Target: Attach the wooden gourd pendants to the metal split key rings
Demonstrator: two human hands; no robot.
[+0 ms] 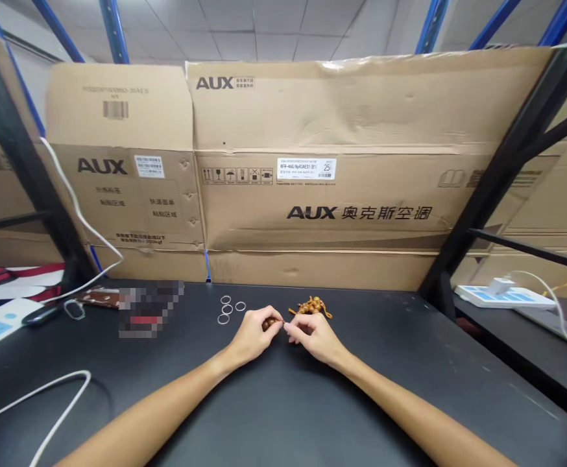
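The left hand (252,336) pinches a few brown beads (269,323) — the right hand (313,337) closes in just beside them, its hold hidden — while a wooden bead strand (310,306) lies lengthwise, just far of the right hand, on the black tabletop (385,363).

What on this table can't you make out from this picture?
All in the head view:
Brown beads in the left hand: the fingers hide most of them.
Whatever the right hand pinches: its fingers hide it.
Pixelated patch: blurred, contents unreadable.
Pale rings: too small to tell their material.
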